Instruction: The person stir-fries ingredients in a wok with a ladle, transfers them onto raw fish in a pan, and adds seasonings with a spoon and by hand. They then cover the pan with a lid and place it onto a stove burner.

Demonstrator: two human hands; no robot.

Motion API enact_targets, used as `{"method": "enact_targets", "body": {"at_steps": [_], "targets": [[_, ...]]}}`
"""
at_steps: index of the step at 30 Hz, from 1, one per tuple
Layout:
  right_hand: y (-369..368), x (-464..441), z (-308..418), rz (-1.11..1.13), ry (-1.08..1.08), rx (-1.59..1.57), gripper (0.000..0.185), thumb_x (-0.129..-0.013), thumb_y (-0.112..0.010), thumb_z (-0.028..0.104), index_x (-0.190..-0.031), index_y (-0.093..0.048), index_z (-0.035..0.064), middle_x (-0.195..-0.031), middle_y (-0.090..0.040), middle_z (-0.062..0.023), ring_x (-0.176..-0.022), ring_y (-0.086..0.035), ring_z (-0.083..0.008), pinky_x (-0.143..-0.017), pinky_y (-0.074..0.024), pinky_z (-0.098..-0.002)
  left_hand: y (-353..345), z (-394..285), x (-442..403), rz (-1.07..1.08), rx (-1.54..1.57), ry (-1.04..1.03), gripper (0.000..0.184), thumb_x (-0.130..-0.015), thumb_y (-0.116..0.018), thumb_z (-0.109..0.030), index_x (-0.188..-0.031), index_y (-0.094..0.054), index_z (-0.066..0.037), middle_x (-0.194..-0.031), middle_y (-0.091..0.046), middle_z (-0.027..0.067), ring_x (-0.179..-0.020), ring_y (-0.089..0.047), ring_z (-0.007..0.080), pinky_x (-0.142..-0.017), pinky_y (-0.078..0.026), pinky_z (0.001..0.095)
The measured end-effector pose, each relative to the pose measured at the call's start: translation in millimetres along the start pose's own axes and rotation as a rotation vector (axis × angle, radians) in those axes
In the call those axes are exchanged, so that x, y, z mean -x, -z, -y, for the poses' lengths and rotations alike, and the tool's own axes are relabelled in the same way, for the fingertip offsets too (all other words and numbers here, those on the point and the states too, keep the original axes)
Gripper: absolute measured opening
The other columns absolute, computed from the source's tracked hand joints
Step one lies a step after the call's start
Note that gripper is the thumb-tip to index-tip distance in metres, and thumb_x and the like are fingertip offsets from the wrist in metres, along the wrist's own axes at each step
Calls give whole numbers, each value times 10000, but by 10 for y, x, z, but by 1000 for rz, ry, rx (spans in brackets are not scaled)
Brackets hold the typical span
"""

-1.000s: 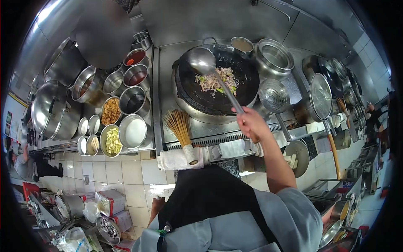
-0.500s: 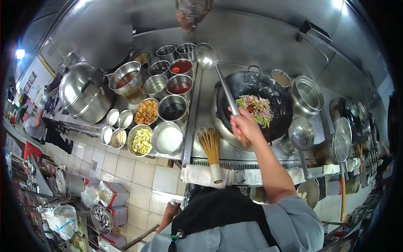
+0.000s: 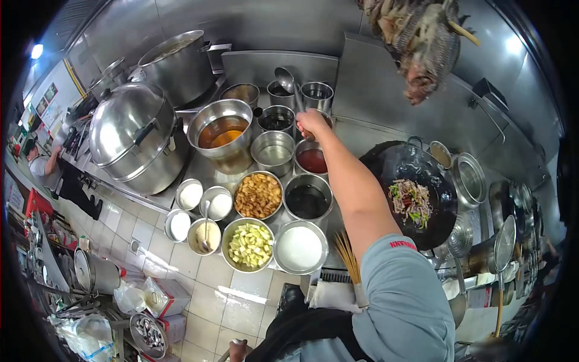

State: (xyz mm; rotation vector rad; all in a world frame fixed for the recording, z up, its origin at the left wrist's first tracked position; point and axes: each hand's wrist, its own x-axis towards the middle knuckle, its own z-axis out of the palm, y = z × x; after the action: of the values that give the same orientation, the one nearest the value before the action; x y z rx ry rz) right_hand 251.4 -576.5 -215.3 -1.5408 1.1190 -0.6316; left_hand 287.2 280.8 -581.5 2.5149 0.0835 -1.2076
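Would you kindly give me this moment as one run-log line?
right hand: holds ladle above metal containers | left hand: low, grip unclear | wok: chopped food inside, no hand touching

I see a skewered fish (image 3: 425, 51) hanging at upper right, a steamer pot (image 3: 154, 173) under its domed lid (image 3: 125, 123) just beside a tall stockpot (image 3: 181, 75), a person (image 3: 69, 180) farther left, and cardboard boxes (image 3: 171, 297) below

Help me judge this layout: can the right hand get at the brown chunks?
Probably yes: the right hand, holding a ladle, is near, and the brown chunks sit uncovered with nothing across them.
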Motion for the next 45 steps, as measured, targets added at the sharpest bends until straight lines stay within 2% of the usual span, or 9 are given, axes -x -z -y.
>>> {"method": "enact_targets", "body": {"at_steps": [3,7,14,20,27,29,35,39,45], "targets": [[-75,-72,15,42,-87,-77,217,-900,-571,127,-697,-554,52,-577,-570,-43,-420,-506,-154,-403,-443,-312,90,-38,-82,-18,-39,23,654,-797,-824,-370,-1185,-541,74,-1104,-700,257,-1011,-703,337,-872,-547,445],[-37,-80,3,163,-337,-672,266,-935,-568,138,-678,-503,128,-558,-509,40,-426,-465,-68,-381,-390,-218,134,-210,-127,-23,-50,17,639,-802,-821,-360,-1188,-542,66,-1092,-701,244,-998,-702,332,-863,-549,445],[107,-4,-15,272,-309,-924,219,-840,-587,113,-653,-477,142,-538,-462,80,-457,-456,-45,-405,-370,-178,190,-317,-158,-35,-53,-7,613,-812,-815,-343,-1195,-544,51,-1072,-703,220,-976,-699,324,-846,-552,445],[191,50,-79,239,-278,-1175,110,-907,-595,102,-816,-539,75,-628,-522,42,-477,-480,-33,-405,-371,-178,181,-308,-115,-64,-36,-69,591,-821,-810,-329,-1201,-545,39,-1054,-705,199,-957,-698,317,-831,-555,444],[728,751,-270,390,-216,-1493,307,-961,-586,97,-1212,-520,-67,-725,-565,-9,-484,-512,-39,-383,-428,-175,520,-956,311,374,941,-150,345,-1003,-607,-324,-1221,-605,-56,-1038,-692,96,-891,-684,253,-724,-563,386],[1054,1208,-346,423,-214,-1489,315,-968,-575,99,-1228,-514,-69,-723,-560,-9,-477,-506,-37,-381,-436,-176,620,-1278,454,514,1141,-113,408,-1035,-529,-387,-1255,-628,-58,-1019,-720,101,-840,-709,245,-715,-596,419],[2146,2825,-773,396,-193,-1408,257,-991,-541,114,-1194,-552,-43,-711,-551,1,-467,-490,-18,-377,-432,-175,626,-2275,1417,772,1067,-394,531,-981,-614,-433,-1323,-604,-27,-1037,-726,106,-830,-713,245,-670,-598,384],[2822,3836,-1197,300,-167,-1360,359,-1011,-510,135,-1309,-524,-65,-715,-534,18,-447,-464,-13,-349,-403,-169,135,-2628,1985,885,957,-458,649,-950,-610,-568,-1328,-583,-41,-878,-669,112,-667,-624,233,-545,-495,355],[3671,5040,-1710,32,-170,-1034,309,-1013,-518,138,-1299,-538,24,-727,-528,19,-471,-429,-33,-368,-384,-222,-863,-3007,2838,1021,829,-447,634,-980,-546,-597,-1274,-597,-38,-908,-679,156,-688,-640,265,-569,-508,375]]}}
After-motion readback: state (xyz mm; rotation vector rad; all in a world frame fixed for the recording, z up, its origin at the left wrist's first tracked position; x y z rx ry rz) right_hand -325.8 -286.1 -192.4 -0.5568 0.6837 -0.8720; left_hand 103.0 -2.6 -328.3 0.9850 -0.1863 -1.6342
